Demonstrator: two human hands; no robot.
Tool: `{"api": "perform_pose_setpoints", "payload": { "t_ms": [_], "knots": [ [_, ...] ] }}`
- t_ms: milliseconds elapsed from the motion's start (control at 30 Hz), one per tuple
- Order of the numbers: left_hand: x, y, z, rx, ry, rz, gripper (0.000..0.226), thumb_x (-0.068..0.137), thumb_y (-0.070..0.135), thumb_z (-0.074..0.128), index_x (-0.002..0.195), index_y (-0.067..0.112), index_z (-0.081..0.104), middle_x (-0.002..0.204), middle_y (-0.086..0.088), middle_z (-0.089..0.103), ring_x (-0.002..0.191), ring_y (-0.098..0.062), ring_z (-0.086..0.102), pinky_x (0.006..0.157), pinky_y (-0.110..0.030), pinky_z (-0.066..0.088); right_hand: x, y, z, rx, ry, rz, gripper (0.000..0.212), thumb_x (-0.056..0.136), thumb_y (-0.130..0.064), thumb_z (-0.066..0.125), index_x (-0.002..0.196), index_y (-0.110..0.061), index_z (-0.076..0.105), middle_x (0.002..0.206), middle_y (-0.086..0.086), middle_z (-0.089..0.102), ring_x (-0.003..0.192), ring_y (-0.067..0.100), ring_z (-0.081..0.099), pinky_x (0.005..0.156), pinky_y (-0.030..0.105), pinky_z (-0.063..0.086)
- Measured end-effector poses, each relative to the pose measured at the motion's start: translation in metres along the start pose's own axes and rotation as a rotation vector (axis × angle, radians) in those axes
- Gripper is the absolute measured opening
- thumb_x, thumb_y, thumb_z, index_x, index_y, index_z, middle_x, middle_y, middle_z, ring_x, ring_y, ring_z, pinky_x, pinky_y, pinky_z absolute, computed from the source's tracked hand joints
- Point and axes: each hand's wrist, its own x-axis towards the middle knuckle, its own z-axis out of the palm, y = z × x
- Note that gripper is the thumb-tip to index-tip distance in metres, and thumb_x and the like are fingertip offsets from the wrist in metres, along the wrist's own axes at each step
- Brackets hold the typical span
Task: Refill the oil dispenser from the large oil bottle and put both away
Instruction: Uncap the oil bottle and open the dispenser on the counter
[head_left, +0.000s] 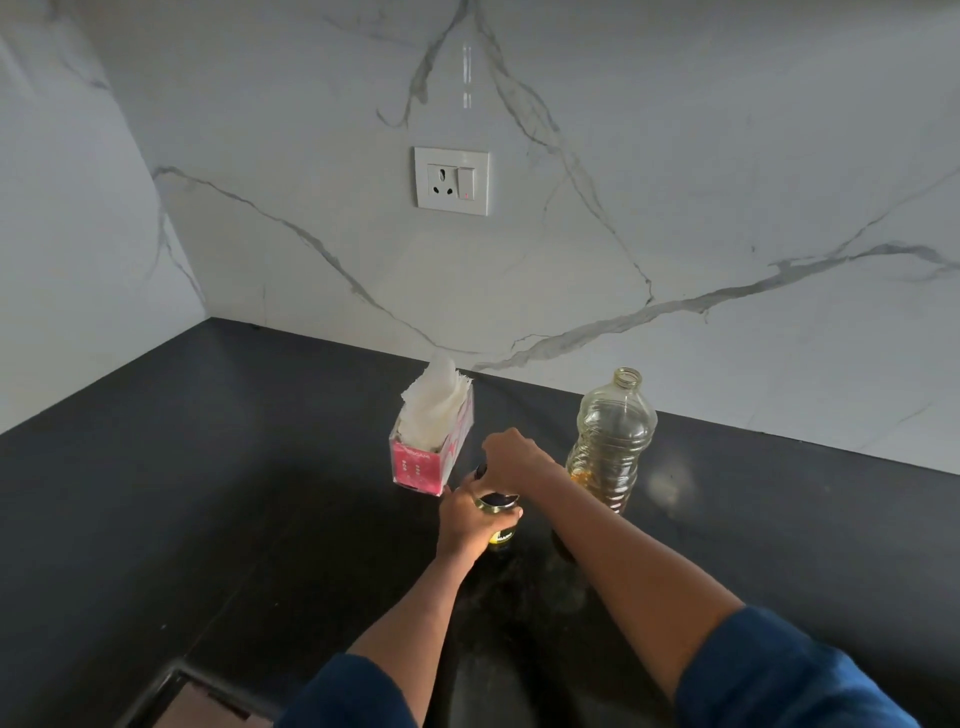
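The small oil dispenser (500, 535), with a yellow label and a dark top, stands on the black counter (208, 493). My left hand (464, 522) grips its body. My right hand (511, 457) is closed over its dark cap from above. The large clear plastic oil bottle (610, 436) stands upright just right of my right hand, uncapped, with a little yellow oil at its bottom. Most of the dispenser is hidden by my hands.
A pink tissue box (428, 452) with white tissues sticking out stands just left of and behind the dispenser. A marble wall with a socket plate (451, 180) rises behind the counter. A dark-framed opening (192, 701) sits at the counter's near left edge.
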Motion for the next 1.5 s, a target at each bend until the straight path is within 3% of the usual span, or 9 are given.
{"api": "perform_pose_setpoints", "payload": {
  "t_ms": [333,500,600,700,933,1067,1167,1333,1500],
  "knots": [
    [-0.006,-0.002,-0.010,0.119,-0.096,-0.062,0.085,0.061,0.035,0.083,0.132,0.015,0.042,0.111,-0.001,0.065,0.108,-0.017,0.060,0.094,-0.021,0.041,-0.010,-0.007,-0.021,-0.345,-0.280,-0.375,0.050,0.074,0.002,0.066,0.118,-0.021,0.060,0.100,0.000,0.051,0.094,0.018,0.049,0.068,0.024,0.041],
    [-0.015,-0.009,-0.013,0.096,-0.134,-0.069,0.068,0.063,0.033,0.082,0.123,0.018,0.052,0.107,0.006,0.066,0.106,-0.011,0.061,0.088,-0.012,0.036,-0.014,-0.011,-0.023,-0.316,-0.308,-0.290,0.070,0.072,-0.032,0.075,0.134,-0.024,0.043,0.124,0.008,0.047,0.114,0.026,0.043,0.094,0.038,0.040],
    [-0.023,-0.010,-0.014,0.058,-0.121,-0.086,0.059,0.061,0.029,0.084,0.112,0.021,0.056,0.101,0.012,0.063,0.106,-0.009,0.059,0.094,-0.016,0.038,-0.020,-0.015,-0.024,-0.177,-0.130,-0.111,0.067,0.076,-0.060,0.061,0.127,-0.018,0.047,0.114,0.007,0.054,0.106,0.027,0.053,0.085,0.039,0.047],
    [-0.029,-0.010,-0.014,0.048,-0.114,-0.094,0.064,0.060,0.028,0.085,0.116,0.016,0.055,0.109,0.003,0.066,0.105,-0.011,0.059,0.099,-0.025,0.041,-0.027,-0.021,-0.017,-0.236,-0.167,0.068,0.070,0.076,-0.072,0.051,0.113,-0.013,0.056,0.089,0.002,0.055,0.085,0.021,0.055,0.078,0.035,0.047],
    [-0.039,-0.011,-0.016,0.047,-0.101,-0.091,0.045,0.058,0.027,0.086,0.094,0.026,0.058,0.082,0.019,0.063,0.088,-0.005,0.065,0.082,-0.013,0.047,-0.041,-0.038,-0.011,-0.171,-0.225,0.055,0.038,0.077,-0.025,0.071,0.108,-0.007,0.061,0.076,0.002,0.053,0.066,0.021,0.057,0.068,0.030,0.054],
    [-0.041,-0.012,-0.017,0.064,-0.088,-0.083,0.055,0.060,0.029,0.085,0.107,0.014,0.060,0.094,0.005,0.069,0.091,-0.010,0.065,0.091,-0.025,0.050,-0.042,-0.040,-0.013,-0.373,-0.297,-0.163,0.042,0.086,-0.015,0.061,0.127,-0.013,0.053,0.114,0.007,0.057,0.095,0.020,0.052,0.076,0.029,0.046],
    [-0.043,-0.010,-0.017,0.078,-0.107,-0.088,0.061,0.062,0.031,0.084,0.114,0.013,0.057,0.099,0.003,0.067,0.097,-0.011,0.064,0.096,-0.026,0.047,-0.039,-0.036,-0.013,-0.330,-0.319,-0.189,0.062,0.078,-0.024,0.071,0.134,-0.016,0.045,0.125,0.006,0.053,0.113,0.023,0.047,0.085,0.033,0.043],
    [-0.042,-0.009,-0.017,0.071,-0.091,-0.122,0.065,0.060,0.031,0.085,0.115,0.017,0.054,0.097,0.012,0.057,0.095,-0.002,0.053,0.090,-0.014,0.036,-0.037,-0.036,-0.009,-0.180,-0.156,0.015,0.068,0.076,-0.066,0.058,0.120,-0.016,0.050,0.103,0.002,0.058,0.093,0.020,0.057,0.076,0.033,0.046],
    [-0.043,-0.011,-0.018,0.080,-0.109,-0.094,0.055,0.059,0.029,0.085,0.105,0.030,0.054,0.085,0.024,0.057,0.078,0.010,0.057,0.081,-0.003,0.041,-0.040,-0.039,-0.004,-0.199,-0.142,0.068,0.046,0.081,-0.042,0.067,0.112,-0.011,0.057,0.077,-0.001,0.049,0.070,0.016,0.053,0.062,0.026,0.044]
  ]
}}
